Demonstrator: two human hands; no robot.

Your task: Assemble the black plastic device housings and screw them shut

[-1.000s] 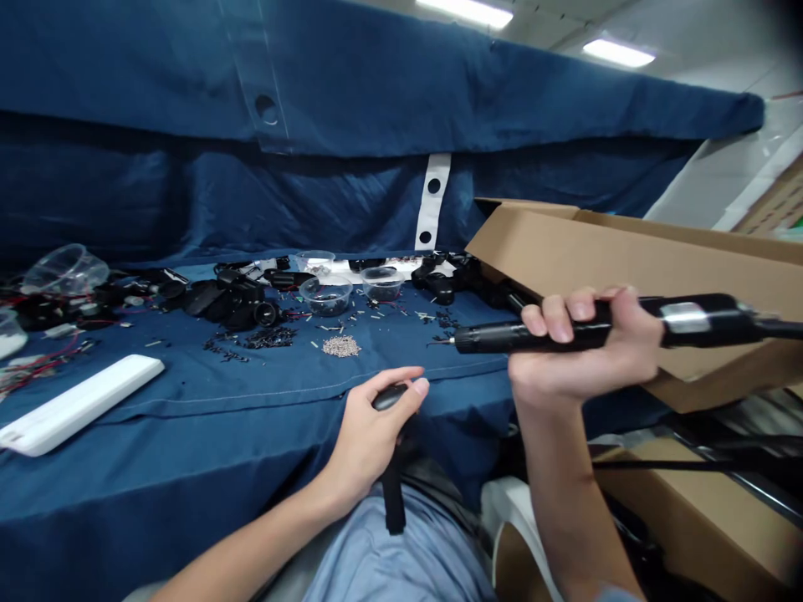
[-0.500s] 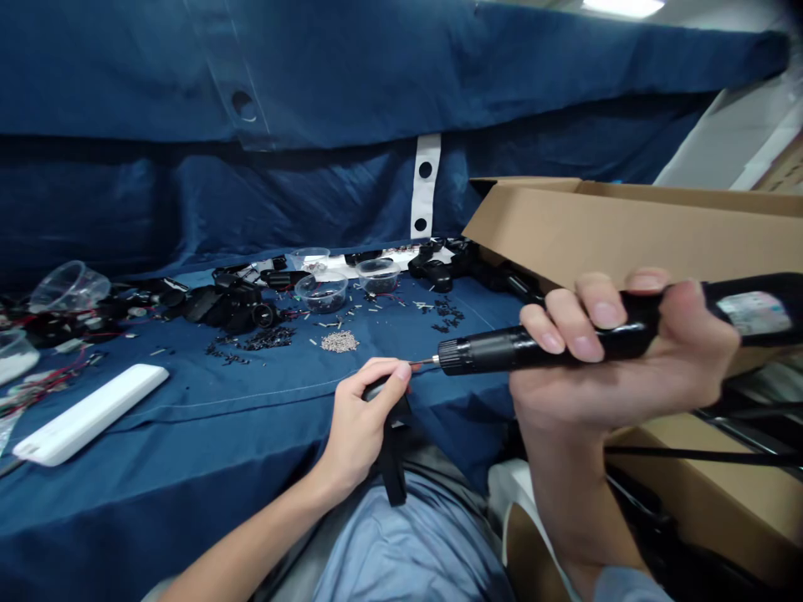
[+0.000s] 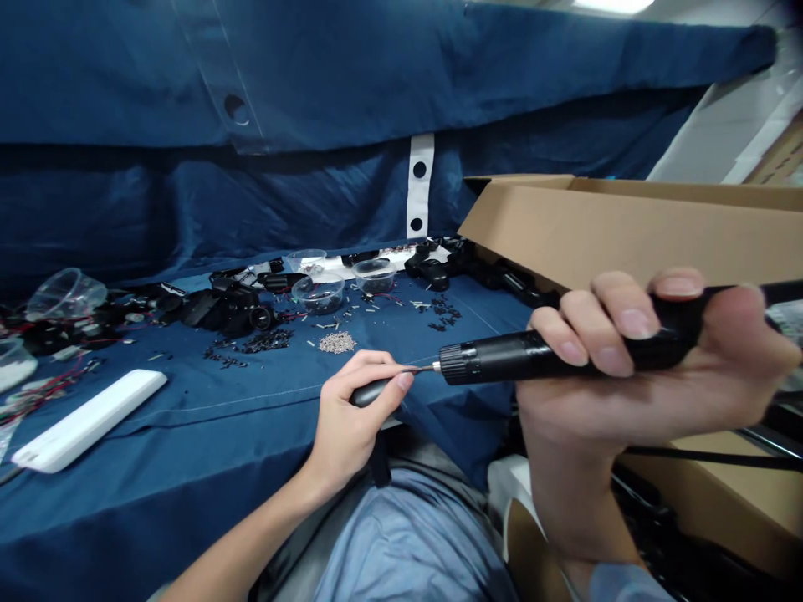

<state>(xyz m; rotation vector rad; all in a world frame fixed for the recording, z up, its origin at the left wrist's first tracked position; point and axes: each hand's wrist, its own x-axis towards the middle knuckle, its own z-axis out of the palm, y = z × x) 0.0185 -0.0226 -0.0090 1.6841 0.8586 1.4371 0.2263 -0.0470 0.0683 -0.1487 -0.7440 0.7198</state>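
Note:
My right hand (image 3: 633, 376) is wrapped around a black electric screwdriver (image 3: 495, 358), held level and pointing left. Its thin bit (image 3: 427, 368) reaches the fingertips of my left hand (image 3: 348, 418). Those fingers are closed on a black plastic part (image 3: 370, 391) with a rounded end, and a dark length of it hangs below the hand. Fingers cover the spot where the bit meets the part, so I cannot tell whether a screw is there. A pile of small silvery screws (image 3: 337, 342) lies on the blue cloth just beyond my left hand.
Clear plastic cups (image 3: 318, 294) stand farther back among black housings (image 3: 219, 308) and small black pieces (image 3: 444, 313). A white oblong device (image 3: 91, 420) lies at the left. An open cardboard box (image 3: 615, 230) occupies the right side. Blue fabric (image 3: 314, 75) hangs behind the table.
The black part has turned in my left hand, showing more of its rounded end. My left hand is slightly farther left; my right hand and the screwdriver have shifted a little right and down.

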